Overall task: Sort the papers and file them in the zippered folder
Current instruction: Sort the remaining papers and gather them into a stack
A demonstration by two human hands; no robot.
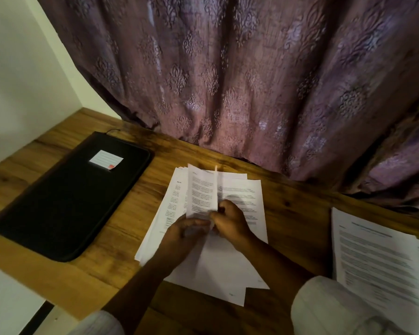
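A loose stack of printed white papers (242, 197) lies fanned out on the wooden desk (121, 243) in the middle. My left hand (182, 232) and my right hand (230, 221) meet over the stack, both pinching the near edge of a printed sheet (201, 192) that stands lifted and partly folded above the pile. A black zippered folder (68, 204) lies shut and flat to the left, with a white label near its far end. A second pile of printed papers (377, 257) lies at the right.
A purple patterned curtain (252, 81) hangs along the desk's far edge. A white wall (22, 81) bounds the left side. My light sleeves (329, 308) show at the bottom. The desk's near-left edge runs diagonally past the folder.
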